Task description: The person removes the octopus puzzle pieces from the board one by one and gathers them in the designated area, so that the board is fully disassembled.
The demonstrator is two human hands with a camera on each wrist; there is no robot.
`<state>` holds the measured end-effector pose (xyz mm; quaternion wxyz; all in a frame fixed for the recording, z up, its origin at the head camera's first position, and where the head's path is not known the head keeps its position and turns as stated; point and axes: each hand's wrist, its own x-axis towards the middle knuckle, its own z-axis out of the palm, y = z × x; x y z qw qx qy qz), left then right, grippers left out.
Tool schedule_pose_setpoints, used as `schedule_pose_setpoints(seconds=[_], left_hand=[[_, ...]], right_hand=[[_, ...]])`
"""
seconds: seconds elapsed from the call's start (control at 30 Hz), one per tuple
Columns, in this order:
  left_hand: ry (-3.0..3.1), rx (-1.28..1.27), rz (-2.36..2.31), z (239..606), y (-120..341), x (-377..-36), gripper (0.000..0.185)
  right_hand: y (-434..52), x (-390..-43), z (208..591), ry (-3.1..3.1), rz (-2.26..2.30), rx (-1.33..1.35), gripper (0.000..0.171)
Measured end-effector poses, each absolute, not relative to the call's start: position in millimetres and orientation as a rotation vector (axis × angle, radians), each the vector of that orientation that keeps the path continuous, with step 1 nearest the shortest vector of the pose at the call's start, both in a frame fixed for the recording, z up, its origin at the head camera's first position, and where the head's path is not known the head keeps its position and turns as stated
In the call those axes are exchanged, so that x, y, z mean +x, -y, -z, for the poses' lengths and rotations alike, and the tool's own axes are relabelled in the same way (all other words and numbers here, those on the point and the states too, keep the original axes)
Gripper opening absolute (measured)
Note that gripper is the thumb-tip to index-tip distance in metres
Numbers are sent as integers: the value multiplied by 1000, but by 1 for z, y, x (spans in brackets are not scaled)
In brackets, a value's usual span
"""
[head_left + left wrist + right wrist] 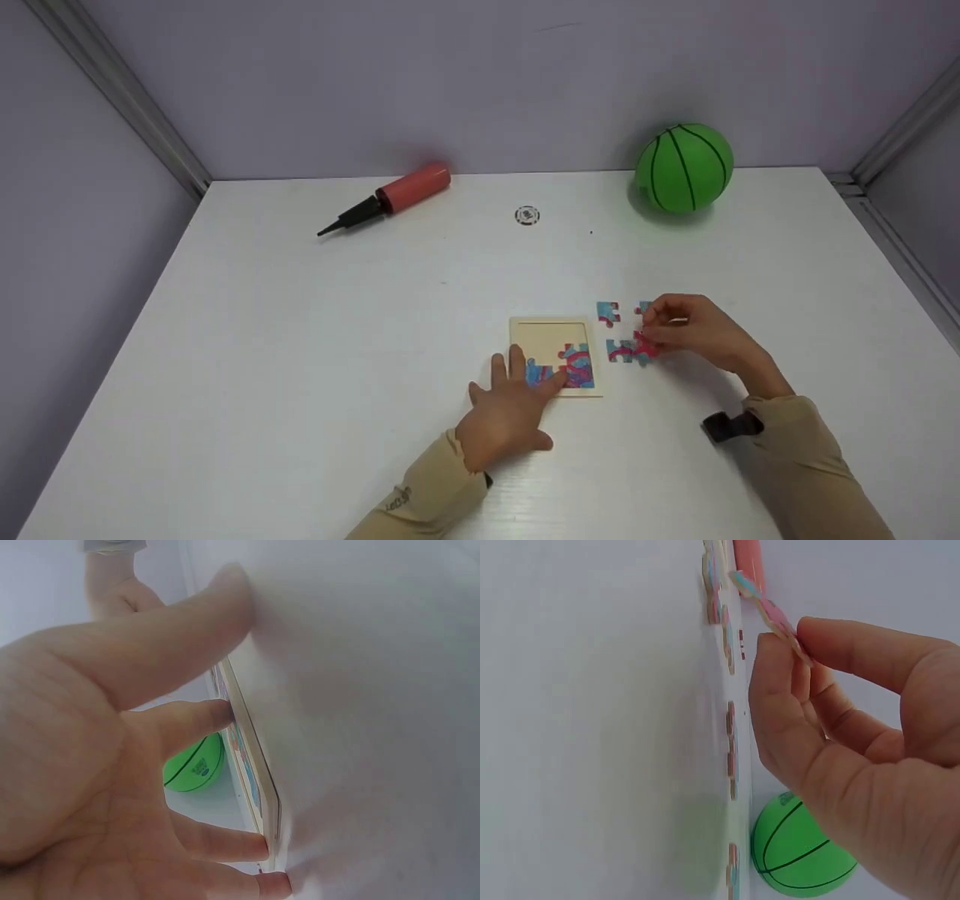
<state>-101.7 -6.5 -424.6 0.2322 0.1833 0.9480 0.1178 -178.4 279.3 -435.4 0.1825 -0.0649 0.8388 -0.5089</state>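
Observation:
A shallow wooden puzzle tray (pixel 547 334) lies in front of me, with blue, pink and purple jigsaw pieces (pixel 577 366) fitted along its lower part. My left hand (pixel 501 420) rests across the tray's lower left with fingers spread and straight; it partly covers the pieces there. In the right wrist view, my right hand (pixel 855 712) pinches a pink and blue jigsaw piece (pixel 775 616) between thumb and fingertips, raised off the table. Loose pieces lie right of the tray, among them one at the upper left (pixel 607 313) and one below it (pixel 619 350). My right fingers partly hide another piece (pixel 643 307).
At the back right of the white table sits a green ball (pixel 685 169) with black lines. A red and black hand pump (pixel 412 189) lies at the back left. Between them is a round black-and-white chip (pixel 527 215). Walls stand behind and at both sides.

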Motion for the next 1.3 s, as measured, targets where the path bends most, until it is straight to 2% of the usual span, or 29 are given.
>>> schedule_pose_setpoints(seconds=[0.4,1.3], left_hand=[[-2597,512,-365,424,8,-100,81],[-2597,508,-393,425,8,-100,82]], right_hand=[[-297,-177,439,-2450,1365,-128,25],[-296,-180,437,-2538,1123,-64,26]])
